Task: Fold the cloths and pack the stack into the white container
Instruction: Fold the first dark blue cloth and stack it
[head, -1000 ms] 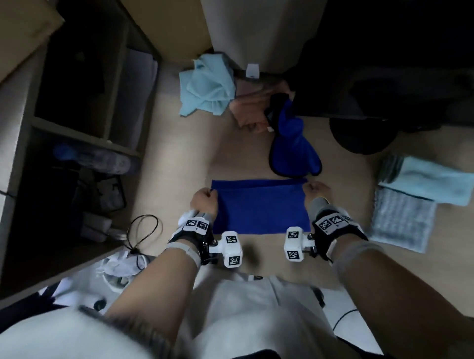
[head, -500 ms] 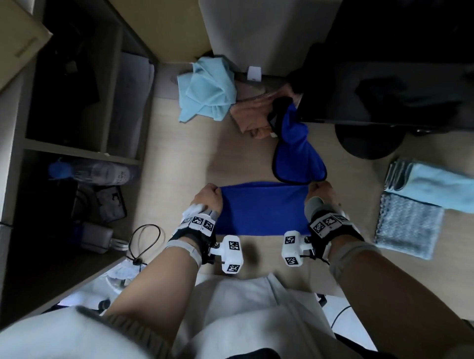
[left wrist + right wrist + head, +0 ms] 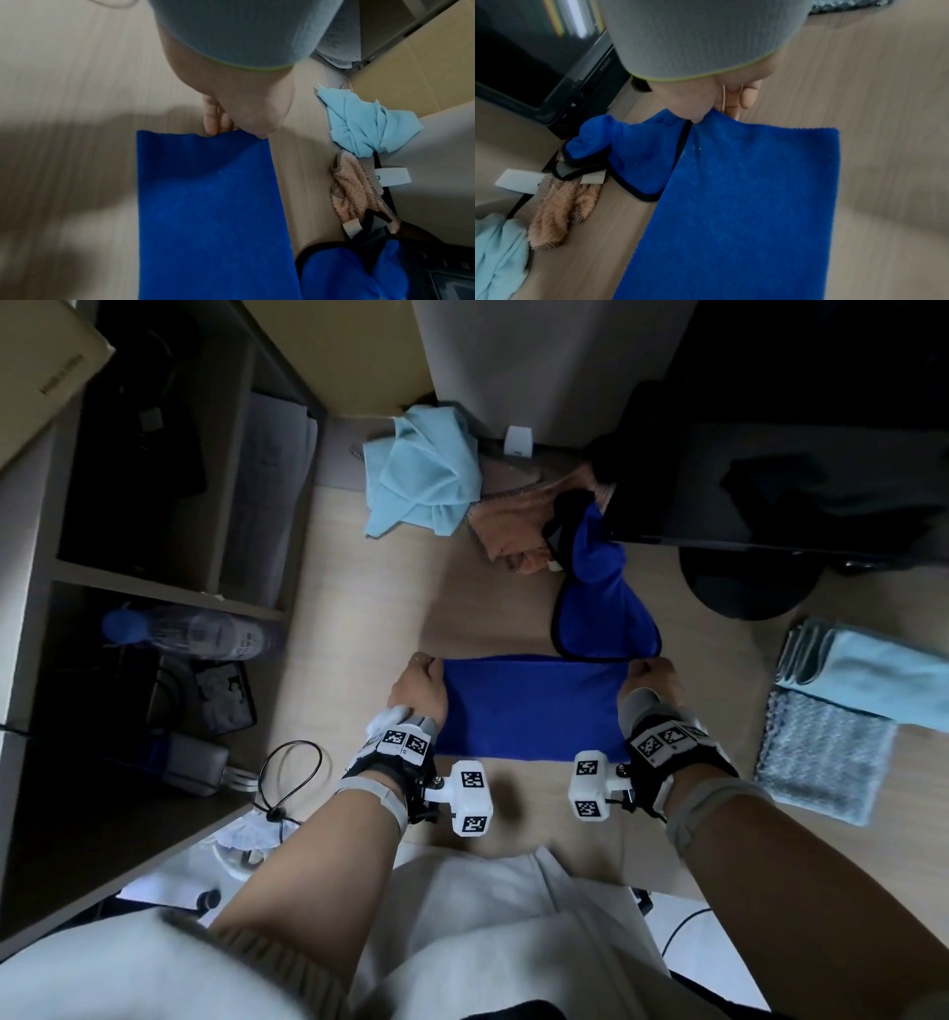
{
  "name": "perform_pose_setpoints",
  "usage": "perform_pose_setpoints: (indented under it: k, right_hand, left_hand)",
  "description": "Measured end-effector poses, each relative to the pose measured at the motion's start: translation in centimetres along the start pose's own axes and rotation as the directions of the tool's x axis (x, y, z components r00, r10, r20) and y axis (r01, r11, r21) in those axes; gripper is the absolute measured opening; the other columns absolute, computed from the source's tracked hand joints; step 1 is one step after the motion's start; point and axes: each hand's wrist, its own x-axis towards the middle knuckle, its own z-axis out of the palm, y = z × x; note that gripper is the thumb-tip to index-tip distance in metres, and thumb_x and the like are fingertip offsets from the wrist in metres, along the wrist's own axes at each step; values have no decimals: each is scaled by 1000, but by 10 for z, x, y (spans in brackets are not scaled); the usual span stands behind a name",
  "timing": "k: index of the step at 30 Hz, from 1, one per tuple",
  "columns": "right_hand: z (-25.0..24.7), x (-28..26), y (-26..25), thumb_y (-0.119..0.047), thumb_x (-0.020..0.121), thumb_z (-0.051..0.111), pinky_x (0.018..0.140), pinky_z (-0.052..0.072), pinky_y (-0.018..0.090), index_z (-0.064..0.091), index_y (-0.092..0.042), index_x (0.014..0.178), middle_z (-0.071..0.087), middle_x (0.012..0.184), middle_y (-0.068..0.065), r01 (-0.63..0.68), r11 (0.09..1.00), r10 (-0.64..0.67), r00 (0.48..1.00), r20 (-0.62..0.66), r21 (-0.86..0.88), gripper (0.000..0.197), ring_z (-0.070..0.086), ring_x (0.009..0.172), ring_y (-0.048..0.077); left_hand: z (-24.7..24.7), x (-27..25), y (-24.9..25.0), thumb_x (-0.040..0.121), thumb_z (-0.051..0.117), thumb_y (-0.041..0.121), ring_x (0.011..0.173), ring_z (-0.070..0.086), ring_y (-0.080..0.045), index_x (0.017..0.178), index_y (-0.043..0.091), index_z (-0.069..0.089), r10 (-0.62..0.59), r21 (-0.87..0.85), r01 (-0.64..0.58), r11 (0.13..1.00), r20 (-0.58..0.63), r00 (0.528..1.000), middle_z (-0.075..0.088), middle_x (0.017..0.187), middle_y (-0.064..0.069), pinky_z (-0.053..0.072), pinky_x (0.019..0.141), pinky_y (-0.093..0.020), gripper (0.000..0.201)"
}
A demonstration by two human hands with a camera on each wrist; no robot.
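The wooden desk (image 3: 359, 618) carries the blue cloth (image 3: 534, 706), stretched flat between my two hands. My left hand (image 3: 418, 693) pinches its far left corner and my right hand (image 3: 652, 683) pinches its far right corner, fingers (image 3: 212, 119) curled on the edge. Just beyond my right fingers lies a black-edged blue cloth (image 3: 601, 613).

We see a pale wood-grain worktop (image 3: 359, 588) at centre frame, open shelving (image 3: 154, 588) dim at the left, a dark monitor (image 3: 770, 485) and its round base (image 3: 744, 588) upper right, a beige wall panel (image 3: 354, 356) at the top.
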Motion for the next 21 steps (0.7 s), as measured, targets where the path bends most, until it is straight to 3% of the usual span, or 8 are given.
perform_pose_setpoints:
  k: [5,7,10,12,14,17,21]
  right_hand:
    - [0,-1,-4,-25,99,40,90,42,39,50,-6,123,59,121,21,4,1000,-5,1000,1,15,32,57,111,37]
    - [0,-2,-4,-27,97,43,80,42,37,54,-7,118,62,114,21,12,999,-12,1000,-1,35,31,60,103,37]
    - [-1,-4,-1,-35,89,52,71,42,36,50,-6,114,61,112,21,36,996,-32,998,-50,77,39,61,95,36]
    - [-4,-9,2,-43,83,60,82,46,44,39,-5,122,54,121,20,-7,998,12,997,-74,67,58,56,108,38]
    - [-5,-14,6,-52,81,64,93,43,48,30,-1,133,50,129,21,-73,997,73,996,-42,4,80,51,119,39]
    - [2,-21,17,-64,76,63,96,43,52,28,1,136,53,128,24,-126,992,126,992,-30,-5,96,52,117,42]
    - [13,-22,30,-76,66,61,95,45,53,36,-3,131,58,122,21,-101,993,101,995,-4,-59,101,56,111,41]
  left_hand:
    - [0,4,2,98,38,38,92,61,-32,108,24,58,-8,32,7,999,15,1000,69,104,-8,44,78,-34,26]
    - [-1,5,3,97,44,35,94,61,-31,107,22,59,-12,8,12,1000,8,1000,69,103,-6,45,80,-33,23]
    - [-3,1,3,91,54,34,84,59,-26,105,17,55,-40,-67,36,997,-58,998,63,92,-1,40,73,-29,21]
    - [-3,-4,-1,87,55,39,71,56,-20,102,18,52,-103,-95,95,991,-78,992,63,90,0,37,66,-29,25]
    - [0,-8,-7,83,56,41,64,52,-17,100,17,53,-164,-67,161,985,-44,986,65,92,-3,35,60,-29,30]
    - [3,-18,-16,77,64,42,72,56,-23,98,15,58,-205,-26,205,978,16,979,66,91,-4,39,63,-30,35]
    - [6,-31,-28,67,79,43,77,60,-23,95,19,55,-207,-35,210,977,65,976,62,86,1,44,66,-31,44]
